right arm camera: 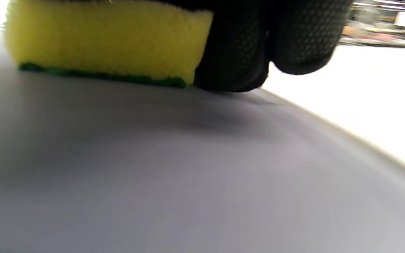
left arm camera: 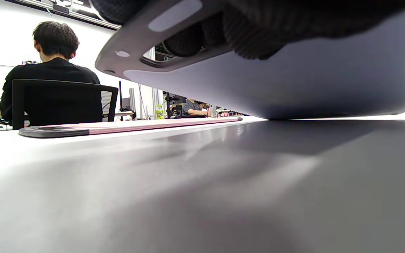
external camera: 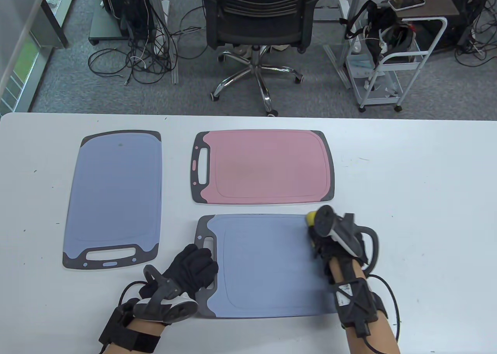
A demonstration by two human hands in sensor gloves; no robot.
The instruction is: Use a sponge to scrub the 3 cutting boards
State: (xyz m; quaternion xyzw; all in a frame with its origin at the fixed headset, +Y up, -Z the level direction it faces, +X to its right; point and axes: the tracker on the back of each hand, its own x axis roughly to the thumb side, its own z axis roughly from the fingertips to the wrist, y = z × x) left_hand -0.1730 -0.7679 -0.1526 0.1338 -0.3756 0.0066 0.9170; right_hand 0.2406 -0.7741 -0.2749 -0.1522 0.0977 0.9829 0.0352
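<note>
— Fingers first: what are they doing?
— Right hand (external camera: 330, 233) curls its fingers (right arm camera: 244, 52) round the yellow-and-green sponge (right arm camera: 107, 42), green side pressed flat on the near blue board (external camera: 268, 264), at that board's far right corner. Left hand (external camera: 186, 268) grips the same board's handle end, fingers (left arm camera: 188, 40) hooked through the handle slot; in the left wrist view that end is lifted off the table.
— And the surface, the room?
— White table (external camera: 419, 198). Beyond the near blue board lies the pink board (external camera: 264, 167), just apart from it; to its left, well apart, the tall blue board (external camera: 112, 198) with its handle toward the person. Past the table, grey carpet, an office chair (external camera: 260, 23), a white cart (external camera: 392, 74), loose cables (external camera: 143, 58). A seated person (left arm camera: 51, 70) shows in the left wrist view.
— Counts?
— Three boards, two blue and one pink; one sponge; two gloved hands.
</note>
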